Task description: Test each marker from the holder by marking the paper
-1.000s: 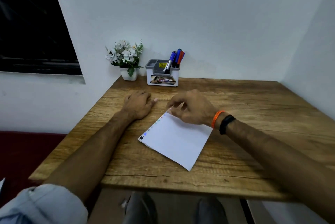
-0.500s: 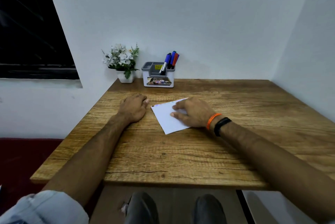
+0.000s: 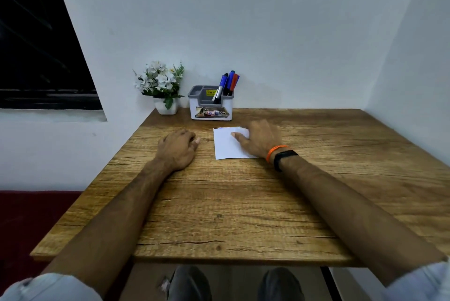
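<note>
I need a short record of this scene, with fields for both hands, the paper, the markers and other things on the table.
left hand: rests on table, holds nothing
right hand: flat on paper
paper: lies in front of holder
markers: capped, all in holder
plant: left of holder, by the wall

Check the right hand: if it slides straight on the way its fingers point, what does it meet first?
The right hand lies flat on the paper, fingers aimed left and slightly away. Past the paper's edge there is bare table; the left hand looks the likeliest first contact, though the line might pass just beyond it.
</note>
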Action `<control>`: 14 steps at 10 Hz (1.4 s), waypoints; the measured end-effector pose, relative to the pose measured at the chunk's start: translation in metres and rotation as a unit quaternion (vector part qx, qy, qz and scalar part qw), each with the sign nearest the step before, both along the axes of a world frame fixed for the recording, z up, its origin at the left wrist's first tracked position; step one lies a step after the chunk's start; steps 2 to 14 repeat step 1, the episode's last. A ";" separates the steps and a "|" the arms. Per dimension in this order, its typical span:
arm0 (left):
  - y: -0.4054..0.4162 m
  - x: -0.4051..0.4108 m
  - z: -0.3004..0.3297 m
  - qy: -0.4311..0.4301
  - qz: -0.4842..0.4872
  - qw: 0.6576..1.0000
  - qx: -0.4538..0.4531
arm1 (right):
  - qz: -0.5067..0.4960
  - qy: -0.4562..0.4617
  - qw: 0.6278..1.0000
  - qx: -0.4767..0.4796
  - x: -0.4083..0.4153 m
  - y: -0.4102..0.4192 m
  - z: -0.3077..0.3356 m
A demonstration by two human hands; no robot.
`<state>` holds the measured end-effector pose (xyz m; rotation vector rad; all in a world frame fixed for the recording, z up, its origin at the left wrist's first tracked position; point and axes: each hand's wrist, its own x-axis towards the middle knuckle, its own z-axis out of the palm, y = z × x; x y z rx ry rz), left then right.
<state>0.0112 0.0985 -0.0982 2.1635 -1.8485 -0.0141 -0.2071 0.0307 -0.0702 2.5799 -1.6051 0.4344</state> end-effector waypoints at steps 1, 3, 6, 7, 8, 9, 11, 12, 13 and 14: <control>-0.008 -0.001 0.005 0.004 0.009 1.000 -0.015 | -0.016 -0.081 0.995 -0.049 -0.006 -0.010 0.005; -0.008 -0.001 0.005 0.004 0.009 1.000 -0.015 | -0.016 -0.081 0.995 -0.049 -0.006 -0.010 0.005; -0.008 -0.001 0.005 0.004 0.009 1.000 -0.015 | -0.016 -0.081 0.995 -0.049 -0.006 -0.010 0.005; -0.008 -0.001 0.005 0.004 0.009 1.000 -0.015 | -0.016 -0.081 0.995 -0.049 -0.006 -0.010 0.005; -0.008 -0.001 0.005 0.004 0.009 1.000 -0.015 | -0.016 -0.081 0.995 -0.049 -0.006 -0.010 0.005; -0.008 -0.001 0.005 0.004 0.009 1.000 -0.015 | -0.016 -0.081 0.995 -0.049 -0.006 -0.010 0.005; -0.008 -0.001 0.005 0.004 0.009 1.000 -0.015 | -0.016 -0.081 0.995 -0.049 -0.006 -0.010 0.005; -0.008 -0.001 0.005 0.004 0.009 1.000 -0.015 | -0.016 -0.081 0.995 -0.049 -0.006 -0.010 0.005; -0.008 -0.001 0.005 0.004 0.009 1.000 -0.015 | -0.016 -0.081 0.995 -0.049 -0.006 -0.010 0.005; -0.008 -0.001 0.005 0.004 0.009 1.000 -0.015 | -0.016 -0.081 0.995 -0.049 -0.006 -0.010 0.005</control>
